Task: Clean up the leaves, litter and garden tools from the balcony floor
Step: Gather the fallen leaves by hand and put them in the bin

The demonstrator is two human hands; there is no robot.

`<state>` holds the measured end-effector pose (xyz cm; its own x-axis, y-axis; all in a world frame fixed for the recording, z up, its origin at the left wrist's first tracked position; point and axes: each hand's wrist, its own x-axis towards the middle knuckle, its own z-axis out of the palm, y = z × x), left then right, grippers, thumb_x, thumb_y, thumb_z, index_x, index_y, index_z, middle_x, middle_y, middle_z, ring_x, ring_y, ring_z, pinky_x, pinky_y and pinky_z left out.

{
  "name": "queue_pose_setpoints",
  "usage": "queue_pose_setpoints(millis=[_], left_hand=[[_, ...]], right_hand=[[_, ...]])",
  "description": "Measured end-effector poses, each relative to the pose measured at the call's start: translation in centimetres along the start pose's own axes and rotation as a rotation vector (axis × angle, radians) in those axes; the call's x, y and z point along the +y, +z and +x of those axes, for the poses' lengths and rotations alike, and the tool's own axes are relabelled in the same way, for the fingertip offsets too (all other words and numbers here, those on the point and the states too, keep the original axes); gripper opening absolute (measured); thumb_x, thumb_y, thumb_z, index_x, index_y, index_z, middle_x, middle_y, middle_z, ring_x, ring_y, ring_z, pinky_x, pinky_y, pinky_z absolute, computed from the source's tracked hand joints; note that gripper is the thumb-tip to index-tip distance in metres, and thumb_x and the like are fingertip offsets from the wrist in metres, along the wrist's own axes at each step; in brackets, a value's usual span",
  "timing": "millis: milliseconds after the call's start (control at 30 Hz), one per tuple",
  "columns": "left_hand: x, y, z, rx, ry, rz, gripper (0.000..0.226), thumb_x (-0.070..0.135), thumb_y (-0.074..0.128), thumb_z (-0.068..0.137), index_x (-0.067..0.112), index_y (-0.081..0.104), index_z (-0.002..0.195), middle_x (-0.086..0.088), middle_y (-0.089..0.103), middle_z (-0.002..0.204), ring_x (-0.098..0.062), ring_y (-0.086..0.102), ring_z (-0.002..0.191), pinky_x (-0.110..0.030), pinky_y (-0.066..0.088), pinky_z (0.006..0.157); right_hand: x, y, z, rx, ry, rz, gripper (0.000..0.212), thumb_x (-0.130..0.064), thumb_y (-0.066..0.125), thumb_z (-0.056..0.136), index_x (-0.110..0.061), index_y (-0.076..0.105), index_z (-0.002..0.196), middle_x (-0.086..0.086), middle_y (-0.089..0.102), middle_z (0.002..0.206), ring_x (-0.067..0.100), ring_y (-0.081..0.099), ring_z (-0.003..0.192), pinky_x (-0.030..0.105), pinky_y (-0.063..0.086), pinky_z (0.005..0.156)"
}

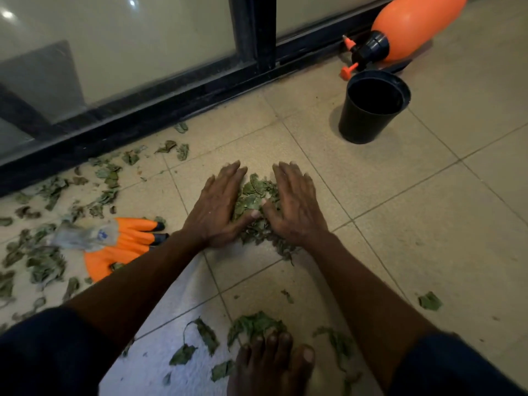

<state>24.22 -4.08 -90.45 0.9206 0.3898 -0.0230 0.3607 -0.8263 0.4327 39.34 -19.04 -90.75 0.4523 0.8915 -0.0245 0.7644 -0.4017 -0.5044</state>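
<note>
A small heap of dry green leaves (257,201) lies on the beige tiled floor between my two hands. My left hand (220,207) presses flat against the heap's left side, fingers straight. Against the right side my right hand (297,204) does the same, and the two thumbs meet over the leaves. More loose leaves (51,252) are scattered to the left along the door track, and some leaves (254,327) lie near my bare foot (271,364). An orange garden glove (125,247) with black claw tips lies at the left with a crumpled clear plastic wrapper (83,235) on it.
A black plastic pot (368,110) stands upright at the upper right. Behind it an orange pressure sprayer (405,27) lies on its side by the black sliding-door frame (171,101). A white cloth (160,361) lies under my left arm. One stray leaf (430,301) lies at the right.
</note>
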Motion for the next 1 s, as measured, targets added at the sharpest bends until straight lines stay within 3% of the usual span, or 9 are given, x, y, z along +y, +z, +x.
queue_pose_setpoints(millis=[133,233,300,400,467,533,700,900,1000], left_hand=[[-0.5,-0.1,1.1,-0.291,0.201,0.163,0.120,0.092,0.042,0.083,0.022,-0.010,0.165,-0.005,-0.016,0.173,-0.019,-0.018,0.159,-0.052,-0.002,0.129],[-0.8,0.6,-0.8,-0.291,0.272,0.181,0.128,0.095,0.046,0.078,0.020,-0.008,0.166,-0.004,-0.011,0.174,-0.018,-0.014,0.160,-0.042,-0.006,0.129],[-0.8,1.4,-2.2,-0.215,0.288,0.194,0.128,0.097,0.046,0.076,0.019,0.002,0.166,-0.005,0.003,0.174,-0.023,0.002,0.160,-0.043,0.002,0.129],[-0.8,2.1,-3.0,-0.086,0.264,0.206,0.113,0.094,0.048,0.079,0.020,0.028,0.161,-0.007,0.033,0.163,-0.029,0.036,0.145,-0.050,0.030,0.119],[-0.8,1.9,-2.8,-0.019,0.283,0.224,0.095,0.088,0.048,0.085,0.020,0.042,0.151,-0.008,0.048,0.147,-0.028,0.049,0.124,-0.046,0.044,0.100],[-0.7,1.5,-2.1,-0.006,0.302,0.225,0.080,0.082,0.046,0.090,0.019,0.048,0.140,-0.010,0.053,0.132,-0.025,0.052,0.107,-0.039,0.048,0.084],[-0.1,1.3,-0.1,-0.063,0.325,0.238,0.063,0.071,0.040,0.098,0.014,0.052,0.121,-0.008,0.056,0.107,-0.020,0.052,0.084,-0.033,0.046,0.063],[0.0,1.3,1.0,-0.050,0.300,0.212,0.028,0.035,0.057,0.104,0.009,0.057,0.114,-0.012,0.060,0.098,-0.026,0.058,0.078,-0.037,0.047,0.064],[0.7,0.4,1.8,-0.062,0.161,0.084,0.026,0.037,0.057,0.103,0.013,0.060,0.110,-0.008,0.063,0.099,-0.026,0.060,0.081,-0.038,0.048,0.070]], right_hand=[[2.3,-0.7,-0.1,-0.289,-0.224,-0.131,0.112,-0.087,0.026,0.086,-0.012,-0.003,0.164,0.005,-0.006,0.173,0.017,-0.014,0.158,0.047,-0.002,0.128],[3.2,-0.6,-1.5,-0.340,-0.340,-0.305,0.129,-0.100,0.013,0.073,-0.009,-0.004,0.163,0.008,-0.010,0.172,0.021,-0.015,0.158,0.047,-0.002,0.128],[3.3,-0.4,-2.2,-0.312,-0.392,-0.446,0.132,-0.102,0.011,0.072,-0.007,0.005,0.163,0.012,0.002,0.172,0.028,0.000,0.158,0.048,0.006,0.128],[2.7,-0.1,-1.9,-0.199,-0.444,-0.478,0.109,-0.093,0.021,0.083,-0.011,0.035,0.153,0.014,0.041,0.152,0.031,0.041,0.133,0.047,0.039,0.109],[2.3,-0.2,-1.1,-0.144,-0.501,-0.488,0.084,-0.083,0.030,0.092,-0.015,0.047,0.139,0.009,0.052,0.129,0.024,0.049,0.109,0.039,0.048,0.084],[1.6,-0.5,-0.2,-0.176,-0.503,-0.457,0.065,-0.071,0.034,0.098,-0.018,0.047,0.133,0.007,0.051,0.122,0.021,0.048,0.103,0.032,0.044,0.071],[1.0,-0.3,0.3,-0.208,-0.513,-0.369,0.045,-0.048,0.034,0.104,-0.013,0.047,0.129,0.011,0.059,0.112,0.028,0.061,0.093,0.036,0.038,0.068],[1.3,0.7,1.3,-0.090,-0.464,-0.306,0.054,-0.051,0.022,0.102,-0.011,0.054,0.118,0.013,0.065,0.095,0.032,0.066,0.076,0.034,0.036,0.063],[0.5,0.7,1.6,0.051,-0.313,-0.142,0.058,-0.056,0.023,0.103,-0.012,0.061,0.101,0.007,0.065,0.080,0.027,0.062,0.065,0.030,0.034,0.060]])
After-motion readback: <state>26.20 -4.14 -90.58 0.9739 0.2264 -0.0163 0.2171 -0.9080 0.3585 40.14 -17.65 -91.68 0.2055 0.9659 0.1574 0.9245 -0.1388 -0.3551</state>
